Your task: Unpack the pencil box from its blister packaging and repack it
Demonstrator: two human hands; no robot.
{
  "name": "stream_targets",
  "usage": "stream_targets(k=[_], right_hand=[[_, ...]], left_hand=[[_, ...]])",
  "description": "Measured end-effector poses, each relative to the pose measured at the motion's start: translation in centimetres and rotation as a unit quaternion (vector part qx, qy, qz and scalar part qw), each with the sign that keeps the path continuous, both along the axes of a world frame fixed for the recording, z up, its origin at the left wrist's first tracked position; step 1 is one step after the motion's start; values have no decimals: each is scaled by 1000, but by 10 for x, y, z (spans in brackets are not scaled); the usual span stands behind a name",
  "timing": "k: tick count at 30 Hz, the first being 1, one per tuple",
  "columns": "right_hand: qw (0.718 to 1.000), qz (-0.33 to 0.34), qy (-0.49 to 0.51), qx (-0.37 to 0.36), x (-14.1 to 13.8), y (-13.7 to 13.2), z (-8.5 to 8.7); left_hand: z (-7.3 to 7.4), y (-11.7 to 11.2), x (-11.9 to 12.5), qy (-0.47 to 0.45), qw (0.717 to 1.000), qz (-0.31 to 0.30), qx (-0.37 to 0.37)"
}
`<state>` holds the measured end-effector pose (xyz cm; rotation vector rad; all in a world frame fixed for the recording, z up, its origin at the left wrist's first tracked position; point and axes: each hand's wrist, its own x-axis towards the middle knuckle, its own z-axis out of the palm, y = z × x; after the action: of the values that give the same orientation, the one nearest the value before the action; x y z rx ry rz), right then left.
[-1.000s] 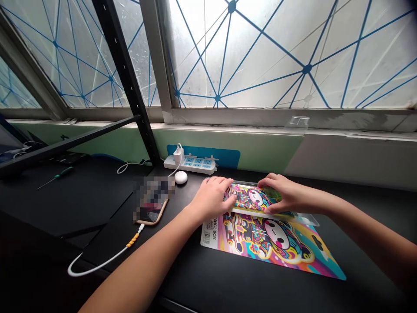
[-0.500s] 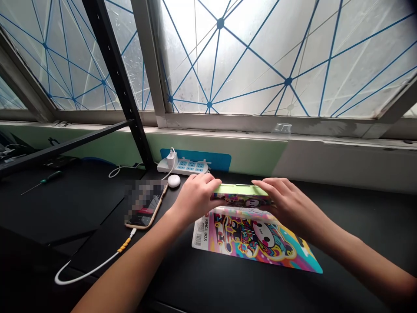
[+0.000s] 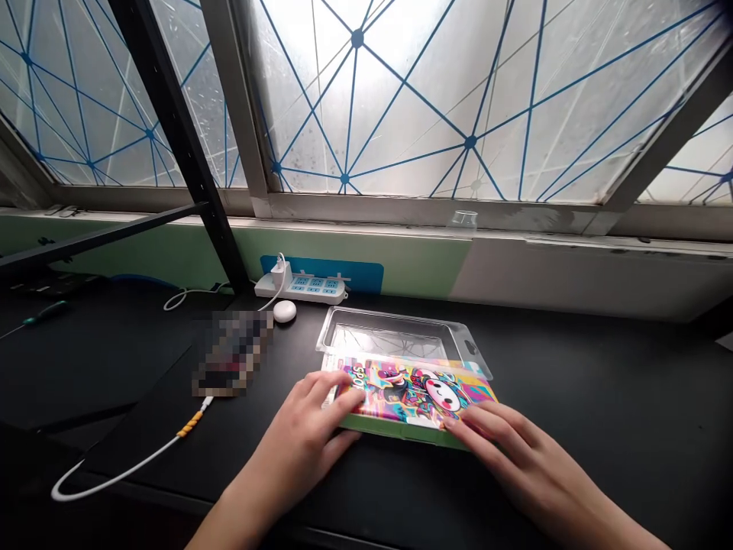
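A pencil box (image 3: 395, 389) with a bright cartoon print and a green front edge lies flat on the black table. My left hand (image 3: 314, 420) grips its front left corner, fingers on the top and thumb by the front edge. At the front right, the fingers of my right hand (image 3: 509, 443) rest over the printed top and edge; its thumb is hidden. Just behind the box, touching or overlapping its back edge, is a clear plastic tray (image 3: 395, 333). Whether the printed card lies beneath the box I cannot tell.
To the left lies a blurred-out phone (image 3: 232, 355) on a white charging cable (image 3: 131, 477). A round white case (image 3: 285, 311) and a power strip (image 3: 309, 287) sit near the wall. A black metal post (image 3: 183, 145) rises at the left. A screwdriver (image 3: 51, 311) lies at far left.
The pencil box, held raised and edge-on before, now lies flat and closer to me. Both hands have come down and nearer with it. The clear tray now shows behind it; the view has shifted right.
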<state>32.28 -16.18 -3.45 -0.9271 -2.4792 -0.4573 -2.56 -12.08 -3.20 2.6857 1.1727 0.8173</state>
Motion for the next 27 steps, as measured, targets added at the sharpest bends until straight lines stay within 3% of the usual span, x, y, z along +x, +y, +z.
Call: stream_targets(k=[5,11,16,19,24,27], right_hand=[[991,-52,51,-111,13,6,-8],[966,-94,110,-216,26,10,-6],[951,-79,140,-264,31,19,10],[927,-103,217,-288,30,31,20],[865,-244,331,-288,21,45,18],[871,-266,343,-232,26,41,10]], left_hand=[[1,-4,-9,-27,988,49,-143],[-8,-1,-8,-46,981,61,-177],[-11,-1,-9,-63,974,67,-208],[-11,-2,-9,-59,974,61,-212],[-12,-4,-7,-58,975,65,-207],[-10,-5,-6,-63,973,64,-211]])
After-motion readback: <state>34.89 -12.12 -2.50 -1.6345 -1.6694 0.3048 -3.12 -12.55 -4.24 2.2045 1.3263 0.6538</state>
